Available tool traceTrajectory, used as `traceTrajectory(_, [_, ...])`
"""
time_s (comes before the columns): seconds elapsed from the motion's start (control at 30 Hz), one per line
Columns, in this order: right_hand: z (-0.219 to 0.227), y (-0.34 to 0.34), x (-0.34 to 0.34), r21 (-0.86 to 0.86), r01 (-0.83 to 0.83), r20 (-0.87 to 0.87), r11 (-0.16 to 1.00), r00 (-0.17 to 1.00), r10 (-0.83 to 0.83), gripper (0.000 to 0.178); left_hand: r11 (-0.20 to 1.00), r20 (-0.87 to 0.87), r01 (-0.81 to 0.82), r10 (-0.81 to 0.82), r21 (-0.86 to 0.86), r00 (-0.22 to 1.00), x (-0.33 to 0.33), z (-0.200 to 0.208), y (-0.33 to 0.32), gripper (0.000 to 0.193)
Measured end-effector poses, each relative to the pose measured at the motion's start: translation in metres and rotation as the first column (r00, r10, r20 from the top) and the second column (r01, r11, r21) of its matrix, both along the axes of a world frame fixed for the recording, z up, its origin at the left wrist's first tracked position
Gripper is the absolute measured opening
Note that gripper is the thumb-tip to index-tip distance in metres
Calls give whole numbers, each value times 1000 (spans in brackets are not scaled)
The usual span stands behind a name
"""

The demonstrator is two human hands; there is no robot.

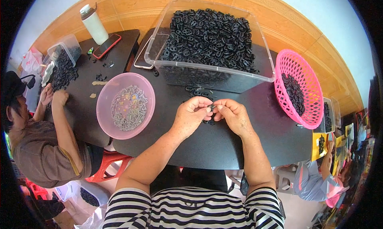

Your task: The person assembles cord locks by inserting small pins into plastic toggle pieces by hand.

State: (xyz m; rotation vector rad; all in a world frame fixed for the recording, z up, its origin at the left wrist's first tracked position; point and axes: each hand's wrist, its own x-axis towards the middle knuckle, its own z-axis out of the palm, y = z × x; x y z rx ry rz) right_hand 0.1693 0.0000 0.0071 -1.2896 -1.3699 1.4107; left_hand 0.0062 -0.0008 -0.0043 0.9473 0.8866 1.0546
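Observation:
My left hand (190, 114) is closed in a pinch on a small black plastic piece (210, 107), in front of my chest above the dark table. Fingertips of my right hand (234, 116) are pinched together against the same spot; what they hold is too small to make out. Just beyond my fingers lie loose black two-holed pieces (201, 94) and a few thin metal pins. To the left stands a pale pink bowl (104, 103) holding many small silvery metal pins (129, 111). Some black pieces under my fingers are partly hidden.
A large clear bin (207, 69) full of black pieces stands ahead. To the right, a pink lattice basket (315, 91) holds more. Back left are a white bottle (95, 26) and a red-edged phone (107, 46). One person (48, 149) works at left, another (313, 181) at right.

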Motion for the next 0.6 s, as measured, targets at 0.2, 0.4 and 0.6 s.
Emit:
traceTrajectory(0.2, [1, 1, 3, 11, 13, -14, 1000, 1000, -13, 17, 999, 91, -5, 10, -48, 996, -1, -1, 0, 14])
traceTrajectory(0.4, [3, 5, 9, 46, 130, 63, 990, 989, -133, 16, 994, 225, -73, 91, -87, 970, -21, 11, 6, 12])
traceTrajectory(0.6, [2, -1, 4, 284, 5, 323, 959, 941, -101, 14, 993, 365, -121, 111, 7, 924, -44, 15, 14, 13])
